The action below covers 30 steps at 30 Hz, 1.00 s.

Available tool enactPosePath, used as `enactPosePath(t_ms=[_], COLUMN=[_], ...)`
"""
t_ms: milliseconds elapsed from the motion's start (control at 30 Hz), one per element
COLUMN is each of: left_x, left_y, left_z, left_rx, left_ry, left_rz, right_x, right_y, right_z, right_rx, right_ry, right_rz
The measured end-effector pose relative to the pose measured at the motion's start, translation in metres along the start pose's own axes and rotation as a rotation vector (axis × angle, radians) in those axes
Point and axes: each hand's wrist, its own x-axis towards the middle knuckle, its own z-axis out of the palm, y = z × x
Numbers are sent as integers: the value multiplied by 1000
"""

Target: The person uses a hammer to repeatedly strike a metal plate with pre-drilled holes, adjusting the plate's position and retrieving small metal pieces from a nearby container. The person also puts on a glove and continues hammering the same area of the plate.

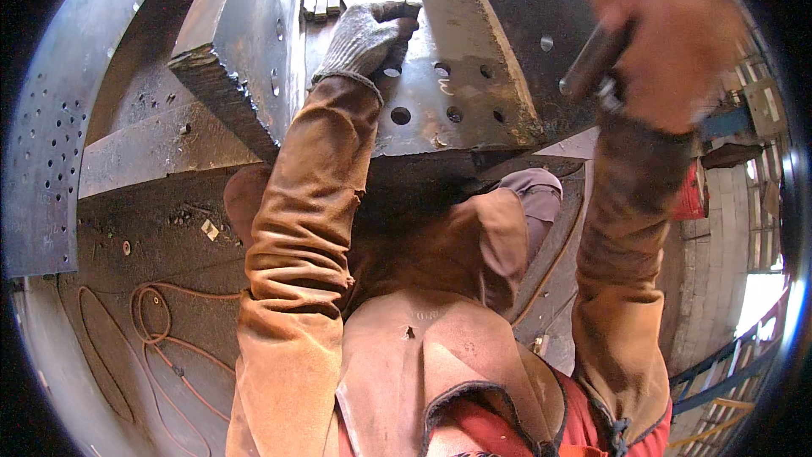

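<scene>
Grey knit (348, 49) covers the left hand (365, 32), whose grip I cannot tell; the blurred right hand (677, 38) clasps a dark tool (595, 61).

Grimy brown floor (156, 262) at left; paler floor strip (721, 267) right; white glare (759, 303) near right rim.

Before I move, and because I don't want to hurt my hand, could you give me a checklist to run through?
1. Left hand gloved: ok, grey knit shows.
2. Left hand away from the holed steel plate: not ok, it is at the plate's upper face.
3. Right hand firm on the dark tool: cannot tell, it is raised and blurred.
4. Forearms covered: ok, brown sleeves on both.
5. Apron whole: not ok, a small hole shows.
6. Feet free of the floor hose: cannot tell, feet hidden.
</scene>
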Motion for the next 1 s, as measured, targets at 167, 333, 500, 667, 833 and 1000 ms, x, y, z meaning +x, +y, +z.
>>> enactPosePath(t_ms=[167,333,500,667,833,1000], left_x=[1,3,1,-1,-44,-59], left_y=[0,14,10,15,91,125], left_z=[-1,10,13,8,46,58], left_rx=[-40,23,-162,51,323,445], left_ry=[-54,-7,112,123,184,236], left_rz=[-89,-153,-41,98,-48,-69], right_x=[-1,-41,-65,-82,-108,-111], right_y=[16,105,76,80,99,101], right_z=[-7,39,24,18,19,21], right_rx=[-259,-224,308,498,559,589], right_ry=[-48,-392,-123,-126,-134,-174], right_rz=[-185,339,570,554,558,618])
